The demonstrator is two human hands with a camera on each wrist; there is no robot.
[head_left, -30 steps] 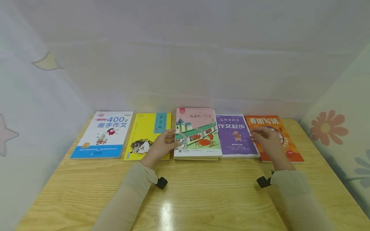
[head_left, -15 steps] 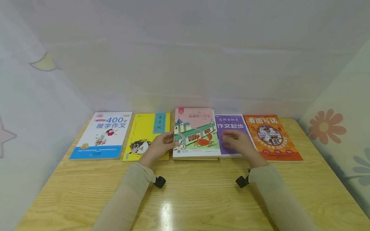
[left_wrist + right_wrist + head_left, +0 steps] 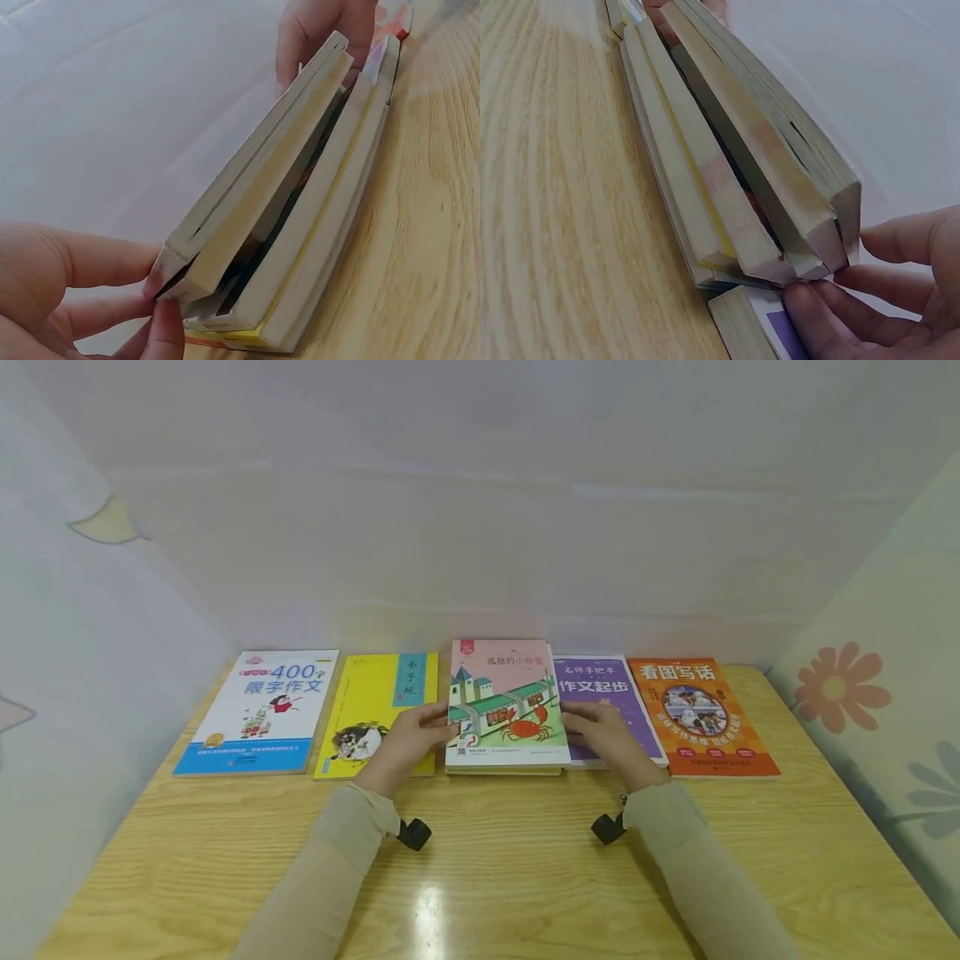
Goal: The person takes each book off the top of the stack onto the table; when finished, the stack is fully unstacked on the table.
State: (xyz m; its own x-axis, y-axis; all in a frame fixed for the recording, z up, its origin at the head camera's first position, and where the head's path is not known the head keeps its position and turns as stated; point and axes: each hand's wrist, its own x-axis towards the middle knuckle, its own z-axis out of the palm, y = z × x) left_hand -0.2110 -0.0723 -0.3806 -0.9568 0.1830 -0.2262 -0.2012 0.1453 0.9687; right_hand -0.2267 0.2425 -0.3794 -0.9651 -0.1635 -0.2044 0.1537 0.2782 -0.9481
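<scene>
A stack of several books stands mid-row on the wooden table (image 3: 487, 877); its top book is the pink and green crab book (image 3: 506, 710). My left hand (image 3: 408, 743) pinches the left edge of the upper books, which the left wrist view shows tilted up off the lower ones (image 3: 277, 165) between thumb and fingers (image 3: 90, 262). My right hand (image 3: 603, 735) grips the stack's right edge. In the right wrist view its fingertips (image 3: 900, 240) close on the corner of the upper books (image 3: 765, 165), resting over the purple book (image 3: 780, 334).
Flat in the same row lie a white and blue book (image 3: 258, 714), a yellow book (image 3: 375, 710), the purple book (image 3: 607, 685) and an orange book (image 3: 701, 718). Pale fabric walls close in behind and on both sides. Bare wood lies in front of the row.
My right hand moved left from the orange book, across the purple one, to the right edge of the crab book stack. The left hand stayed at the left edge.
</scene>
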